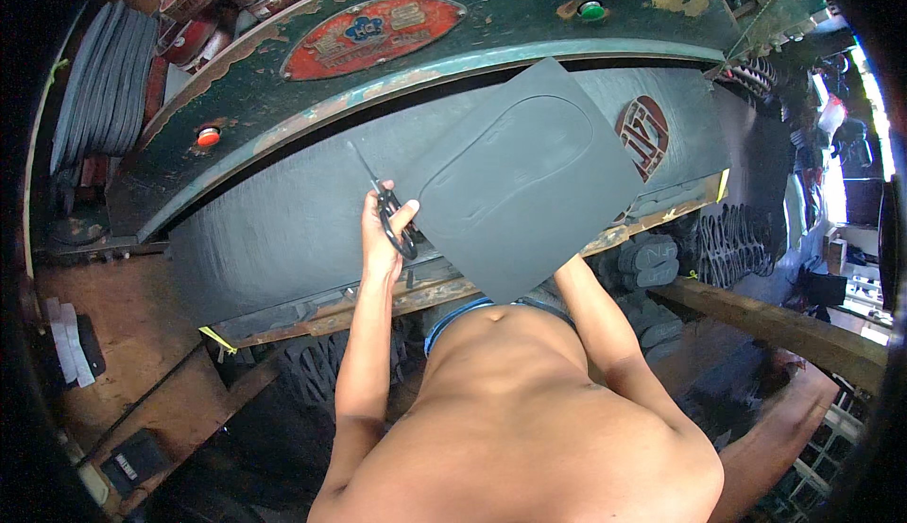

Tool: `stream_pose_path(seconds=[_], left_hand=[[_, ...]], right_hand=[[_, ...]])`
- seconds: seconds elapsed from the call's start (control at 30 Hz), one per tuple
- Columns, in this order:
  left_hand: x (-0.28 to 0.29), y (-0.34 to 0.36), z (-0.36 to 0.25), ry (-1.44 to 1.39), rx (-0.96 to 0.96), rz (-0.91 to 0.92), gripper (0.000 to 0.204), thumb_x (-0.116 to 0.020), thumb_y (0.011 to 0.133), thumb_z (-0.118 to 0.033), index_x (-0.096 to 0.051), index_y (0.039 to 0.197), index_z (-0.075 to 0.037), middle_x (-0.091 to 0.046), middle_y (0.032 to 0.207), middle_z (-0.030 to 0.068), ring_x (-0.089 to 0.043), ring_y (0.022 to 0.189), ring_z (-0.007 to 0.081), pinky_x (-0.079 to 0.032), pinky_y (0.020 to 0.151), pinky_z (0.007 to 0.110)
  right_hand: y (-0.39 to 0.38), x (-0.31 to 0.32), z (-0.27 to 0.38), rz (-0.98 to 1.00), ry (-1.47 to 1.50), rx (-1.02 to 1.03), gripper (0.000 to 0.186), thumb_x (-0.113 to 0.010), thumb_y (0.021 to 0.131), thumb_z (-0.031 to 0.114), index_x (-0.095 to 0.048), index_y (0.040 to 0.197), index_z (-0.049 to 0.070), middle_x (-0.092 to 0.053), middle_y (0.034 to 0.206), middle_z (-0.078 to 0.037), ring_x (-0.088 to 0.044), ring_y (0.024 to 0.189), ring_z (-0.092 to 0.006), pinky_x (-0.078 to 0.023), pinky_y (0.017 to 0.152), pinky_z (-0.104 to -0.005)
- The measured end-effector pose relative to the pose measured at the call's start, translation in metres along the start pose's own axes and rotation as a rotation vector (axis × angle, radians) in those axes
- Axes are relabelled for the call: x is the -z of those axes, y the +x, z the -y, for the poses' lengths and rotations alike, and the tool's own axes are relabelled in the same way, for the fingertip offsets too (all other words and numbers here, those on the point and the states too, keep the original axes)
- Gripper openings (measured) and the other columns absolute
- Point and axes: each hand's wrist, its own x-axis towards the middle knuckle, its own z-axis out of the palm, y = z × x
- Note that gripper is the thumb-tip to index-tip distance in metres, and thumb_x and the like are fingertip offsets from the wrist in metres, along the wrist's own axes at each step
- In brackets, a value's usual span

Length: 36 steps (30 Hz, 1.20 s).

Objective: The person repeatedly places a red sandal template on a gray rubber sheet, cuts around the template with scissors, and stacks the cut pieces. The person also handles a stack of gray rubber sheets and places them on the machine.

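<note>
My left hand (380, 235) is closed around a pair of scissors (390, 221) with black handles. Their blades point up and away, over the dark bench surface. The thumb is beside the left edge of a dark grey rubber-like sheet (529, 188). A shoe-sole outline is marked on the sheet's face. At the sheet's lower right edge, my right hand (569, 270) holds it from beneath; the sheet hides its fingers. The sheet lies at a slant and reaches past the bench's near edge toward my body.
Beyond the bench (274, 211) stands a green machine beam (510, 13) with a red button (208, 136) and a green button (591, 11). Stacked grey sheets (106, 88) stand at far left. Cut sole pieces (652, 260) and a wooden beam (775, 320) are at right.
</note>
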Motion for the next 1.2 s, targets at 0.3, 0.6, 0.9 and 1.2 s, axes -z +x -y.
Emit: stream_pose_path(seconds=[0.3,0.6,0.9,1.2], left_hand=[[0.039,-0.037,0.016,-0.51,0.162,0.009,0.058,-0.066,0.09,0.005,-0.041,0.139,-0.014,-0.056,0.099,0.0006,-0.059,0.095,0.0155,-0.048,0.098,0.037],[0.043,-0.051,0.008,-0.064,-0.247,-0.173,0.056,-0.078,0.084,0.003,-0.045,0.126,-0.015,-0.037,0.089,-0.0065,-0.042,0.075,0.0026,-0.041,0.07,0.019],[0.027,-0.042,0.02,-0.728,-0.084,0.34,0.063,-0.061,0.091,0.001,-0.038,0.149,-0.01,-0.046,0.152,0.0147,-0.049,0.137,0.0316,-0.037,0.118,0.049],[0.036,-0.03,0.027,-0.999,0.125,0.309,0.05,-0.06,0.093,-0.009,-0.049,0.139,0.006,-0.055,0.145,0.0175,-0.053,0.134,0.0323,-0.036,0.119,0.05]], right_hand=[[-0.063,-0.009,0.049,-0.222,0.053,-0.248,0.057,-0.035,0.109,0.043,-0.046,0.146,0.002,-0.052,0.147,-0.017,-0.05,0.135,-0.0334,-0.038,0.115,-0.053],[-0.08,-0.098,0.043,0.021,-2.049,0.46,0.017,-0.075,0.088,0.01,-0.065,0.098,0.0,-0.066,0.091,-0.011,-0.063,0.085,-0.0238,-0.051,0.082,-0.0356],[0.032,-0.1,-0.039,0.857,-2.114,0.627,0.062,-0.08,0.08,0.047,-0.065,0.133,0.017,-0.053,0.135,-0.013,-0.043,0.138,-0.0357,-0.024,0.121,-0.0594],[0.045,-0.12,-0.039,1.204,-2.178,0.573,0.069,-0.079,0.073,0.059,-0.068,0.124,0.013,-0.06,0.124,-0.01,-0.054,0.129,-0.0302,-0.02,0.123,-0.0613]])
